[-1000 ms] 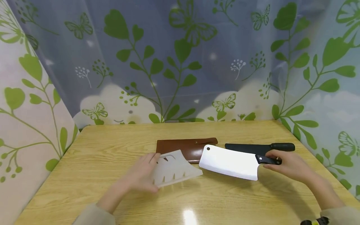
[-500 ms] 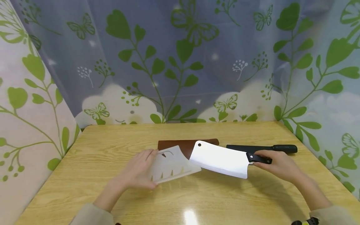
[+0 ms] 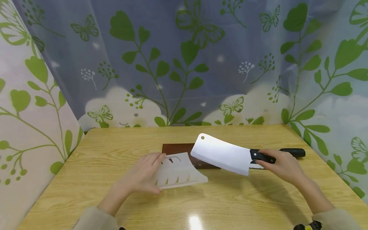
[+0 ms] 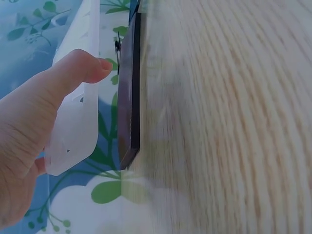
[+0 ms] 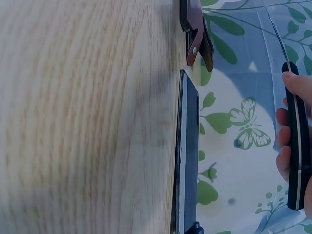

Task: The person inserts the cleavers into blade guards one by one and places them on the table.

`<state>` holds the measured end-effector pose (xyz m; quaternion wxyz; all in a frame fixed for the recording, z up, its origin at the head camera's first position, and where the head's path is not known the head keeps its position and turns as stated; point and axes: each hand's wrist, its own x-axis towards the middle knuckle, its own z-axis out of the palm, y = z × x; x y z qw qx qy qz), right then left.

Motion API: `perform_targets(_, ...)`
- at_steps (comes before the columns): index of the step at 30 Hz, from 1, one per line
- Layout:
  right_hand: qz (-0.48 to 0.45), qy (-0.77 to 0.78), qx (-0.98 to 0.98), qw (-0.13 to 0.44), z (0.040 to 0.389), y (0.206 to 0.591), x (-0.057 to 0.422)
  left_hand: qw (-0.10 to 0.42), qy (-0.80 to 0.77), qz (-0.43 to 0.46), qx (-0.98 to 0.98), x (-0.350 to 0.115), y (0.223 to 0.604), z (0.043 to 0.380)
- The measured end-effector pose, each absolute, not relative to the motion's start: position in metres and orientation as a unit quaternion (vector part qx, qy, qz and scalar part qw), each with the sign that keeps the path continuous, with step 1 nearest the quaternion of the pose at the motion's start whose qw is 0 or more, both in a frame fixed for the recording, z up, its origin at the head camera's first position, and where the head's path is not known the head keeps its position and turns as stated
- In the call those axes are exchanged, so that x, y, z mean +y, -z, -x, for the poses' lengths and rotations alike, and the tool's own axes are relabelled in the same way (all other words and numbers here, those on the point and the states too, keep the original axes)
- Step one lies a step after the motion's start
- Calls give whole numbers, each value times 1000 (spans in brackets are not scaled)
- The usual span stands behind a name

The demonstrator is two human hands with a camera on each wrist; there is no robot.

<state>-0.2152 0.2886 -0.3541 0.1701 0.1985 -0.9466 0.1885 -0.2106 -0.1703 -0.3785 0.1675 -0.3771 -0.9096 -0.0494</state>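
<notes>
My left hand holds a translucent white plastic blade guard by its left end, a row of slots along its lower side. The left wrist view shows the thumb on one face of the guard, which is off the table. A cleaver with a broad shiny blade and a hole near its far corner is gripped by my right hand. Its fingers curl round the black riveted handle. The blade points left, tilted, above and to the right of the guard, overlapping the brown sheath in the head view.
A brown leather sheath lies on the wooden table behind the guard. To its right is a flat black piece with a black handle, partly hidden by the cleaver and my right hand. Patterned curtains hang behind the table.
The cleaver has moved left and then been lifted, so its blade now stands higher than the guard it overlapped half a second ago. My left hand with the guard has barely shifted.
</notes>
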Motion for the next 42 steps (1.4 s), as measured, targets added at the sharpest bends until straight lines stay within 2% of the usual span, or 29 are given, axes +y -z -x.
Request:
perform_targets(19, -216, -169, -939, 205, 214, 356, 284, 179, 36, 367, -912, -162, 382, 211)
perform_targets(23, -232, -160, -930, 235, 215, 359, 282, 184, -3, 353, -917, -158, 383, 210)
perform_targets(28, -258, -163, -911, 277, 216, 361, 281, 226, -52, 333, -914, -152, 382, 207)
perform_targets(34, -275, -173, -890, 320, 219, 363, 283, 272, -46, 327, -904, -150, 377, 208)
perform_targets(42, -338, -155, -842, 391, 221, 365, 289, 295, -41, 350, -888, -149, 377, 208)
